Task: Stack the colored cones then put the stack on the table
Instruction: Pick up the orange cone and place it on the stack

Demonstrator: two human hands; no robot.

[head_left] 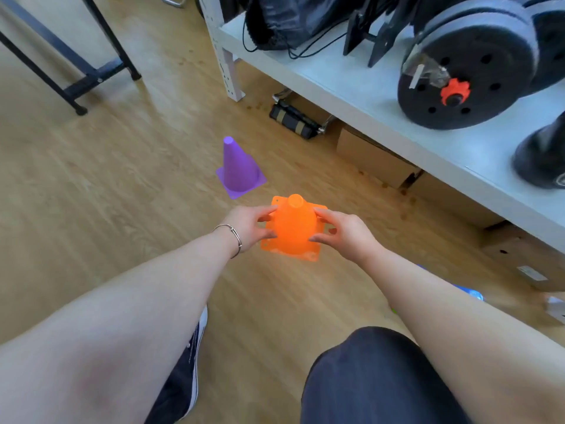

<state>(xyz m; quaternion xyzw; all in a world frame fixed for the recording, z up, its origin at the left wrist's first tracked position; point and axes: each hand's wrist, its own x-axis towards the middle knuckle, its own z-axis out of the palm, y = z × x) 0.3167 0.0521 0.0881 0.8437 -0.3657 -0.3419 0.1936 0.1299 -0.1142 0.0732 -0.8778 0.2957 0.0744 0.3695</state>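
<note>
While both arms reach forward and down, the left hand (247, 228) and the right hand (344, 232) grip an orange cone (295, 228) from opposite sides, fingers curled onto its body just above the square base. The cone is upright, tip toward the camera, and its base plate shows doubled edges (more than one orange cone may be nested here, though the count cannot be told). Whether it rests on the wooden floor (122, 179) or is held just above it cannot be told. A thin bracelet (234, 237) circles the left wrist.

Just beyond the orange cone, apart from it, a purple cone (238, 168) stands upright on the floor, untouched.

To the right runs a pale grey bench (367, 96) carrying black dumbbell weight plates (464, 78) with an orange-red collar, a black bag with cords, and some black stands. Cardboard boxes (373, 157) and a black strapped bundle (293, 119) lie under it. A black metal frame leg (91, 71) stands at upper left. Near the bottom, a dark trouser knee (376, 377) and a dark shoe with a white sole (186, 362) show, and something blue peeks out beyond the right forearm.
</note>
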